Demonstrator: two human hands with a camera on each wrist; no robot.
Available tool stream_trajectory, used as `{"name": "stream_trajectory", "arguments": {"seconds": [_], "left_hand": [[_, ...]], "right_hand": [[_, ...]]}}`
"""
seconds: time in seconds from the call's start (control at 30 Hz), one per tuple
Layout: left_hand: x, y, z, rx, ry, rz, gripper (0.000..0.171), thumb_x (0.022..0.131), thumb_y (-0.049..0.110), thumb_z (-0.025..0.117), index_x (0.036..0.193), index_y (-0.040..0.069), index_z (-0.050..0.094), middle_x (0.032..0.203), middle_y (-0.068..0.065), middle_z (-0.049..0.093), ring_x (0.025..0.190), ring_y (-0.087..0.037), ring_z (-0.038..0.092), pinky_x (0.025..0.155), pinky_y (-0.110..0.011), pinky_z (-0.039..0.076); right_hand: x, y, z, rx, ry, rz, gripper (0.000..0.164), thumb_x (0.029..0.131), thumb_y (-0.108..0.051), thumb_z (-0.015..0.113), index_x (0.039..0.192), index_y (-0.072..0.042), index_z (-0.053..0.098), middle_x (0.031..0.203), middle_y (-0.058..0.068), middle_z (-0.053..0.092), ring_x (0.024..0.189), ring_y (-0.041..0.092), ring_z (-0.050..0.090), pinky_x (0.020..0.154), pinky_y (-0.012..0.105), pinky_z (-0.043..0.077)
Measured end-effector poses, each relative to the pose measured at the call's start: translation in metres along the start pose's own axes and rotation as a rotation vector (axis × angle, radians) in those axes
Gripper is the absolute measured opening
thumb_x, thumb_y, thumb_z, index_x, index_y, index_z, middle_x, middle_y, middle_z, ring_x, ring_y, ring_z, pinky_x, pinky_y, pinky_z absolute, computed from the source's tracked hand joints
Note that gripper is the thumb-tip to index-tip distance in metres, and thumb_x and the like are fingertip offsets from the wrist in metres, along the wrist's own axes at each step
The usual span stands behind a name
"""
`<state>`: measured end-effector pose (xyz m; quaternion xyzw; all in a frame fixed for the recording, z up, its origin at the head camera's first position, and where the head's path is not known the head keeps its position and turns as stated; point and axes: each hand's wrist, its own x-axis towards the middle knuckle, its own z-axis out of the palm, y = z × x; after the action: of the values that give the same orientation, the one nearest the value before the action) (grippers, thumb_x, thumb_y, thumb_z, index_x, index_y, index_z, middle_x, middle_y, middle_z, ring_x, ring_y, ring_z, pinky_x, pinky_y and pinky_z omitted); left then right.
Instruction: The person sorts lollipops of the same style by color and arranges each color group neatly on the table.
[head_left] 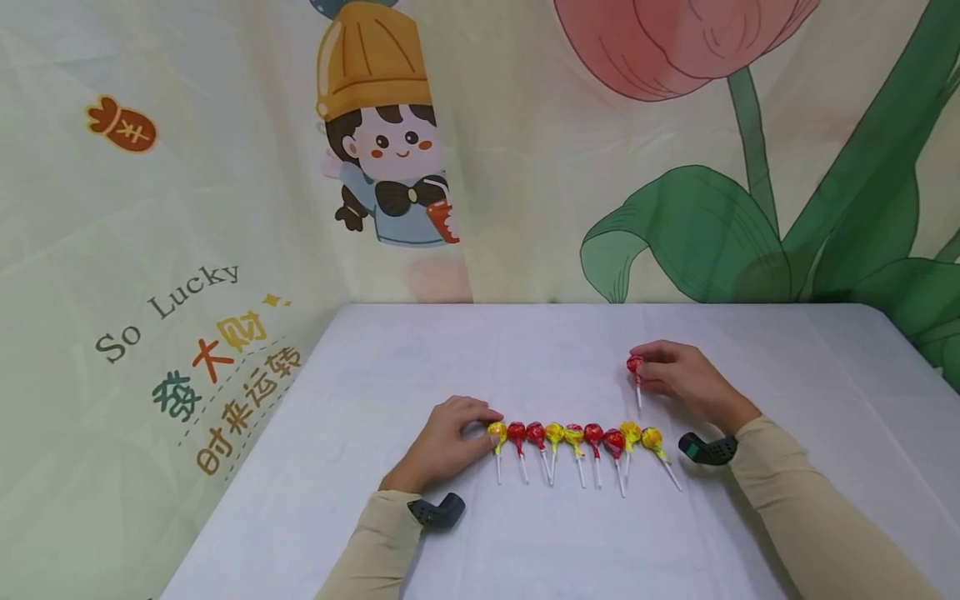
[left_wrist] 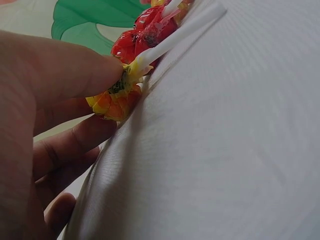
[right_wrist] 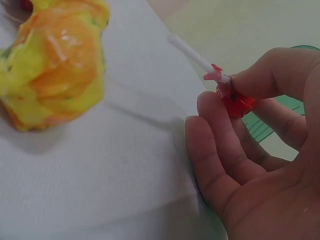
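Observation:
Several wrapped lollipops, red and yellow, lie in a row on the white table, heads away from me and sticks toward me. At the row's left end my left hand (head_left: 452, 442) pinches the head of a yellow lollipop (left_wrist: 117, 100) between thumb and fingers. Beside it lies a red lollipop (head_left: 516, 432). My right hand (head_left: 686, 379), beyond the row's right part, holds a red lollipop (right_wrist: 235, 102) by its head, its white stick pointing toward me. Nearest below that hand, a yellow lollipop (head_left: 652, 439) ends the row, its stick slanting right.
The white-covered table (head_left: 570, 550) reaches back to a printed curtain (head_left: 517, 167) with a cartoon figure and a large flower. A dark wrist device (head_left: 438, 511) sits on the left wrist, another dark device (head_left: 707, 450) on the right.

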<state>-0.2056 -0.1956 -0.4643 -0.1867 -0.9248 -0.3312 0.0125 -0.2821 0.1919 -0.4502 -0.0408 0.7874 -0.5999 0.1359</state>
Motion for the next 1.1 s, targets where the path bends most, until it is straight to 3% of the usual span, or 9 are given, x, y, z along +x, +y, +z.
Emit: {"name": "stream_trajectory", "arguments": {"seconds": [0.43, 0.73, 1.1], "left_hand": [[-0.003, -0.004, 0.002, 0.004, -0.013, -0.001, 0.027, 0.091, 0.028, 0.073, 0.117, 0.028, 0.073, 0.125, 0.005, 0.061, 0.122, -0.018, 0.050, 0.104, -0.048, 0.040], [-0.003, -0.003, 0.001, 0.006, -0.007, 0.008, 0.027, 0.092, 0.029, 0.073, 0.119, 0.028, 0.073, 0.124, 0.005, 0.061, 0.122, -0.019, 0.049, 0.104, -0.048, 0.040], [-0.003, -0.002, 0.000, 0.002, 0.000, 0.002, 0.027, 0.092, 0.032, 0.072, 0.119, 0.030, 0.072, 0.125, 0.006, 0.061, 0.123, -0.019, 0.048, 0.105, -0.050, 0.038]], "right_hand": [[0.014, -0.008, 0.010, 0.049, -0.012, 0.030, 0.047, 0.100, -0.021, 0.062, 0.142, -0.004, 0.051, 0.137, 0.017, 0.055, 0.117, 0.031, 0.060, 0.093, 0.032, 0.053], [0.026, -0.016, 0.017, 0.010, -0.032, 0.029, 0.045, 0.100, -0.020, 0.060, 0.141, -0.004, 0.052, 0.135, 0.018, 0.057, 0.117, 0.031, 0.060, 0.097, 0.036, 0.050], [0.041, -0.019, 0.028, 0.002, -0.043, 0.014, 0.045, 0.099, -0.020, 0.062, 0.140, -0.003, 0.054, 0.132, 0.017, 0.058, 0.111, 0.028, 0.062, 0.094, 0.033, 0.052]]}}
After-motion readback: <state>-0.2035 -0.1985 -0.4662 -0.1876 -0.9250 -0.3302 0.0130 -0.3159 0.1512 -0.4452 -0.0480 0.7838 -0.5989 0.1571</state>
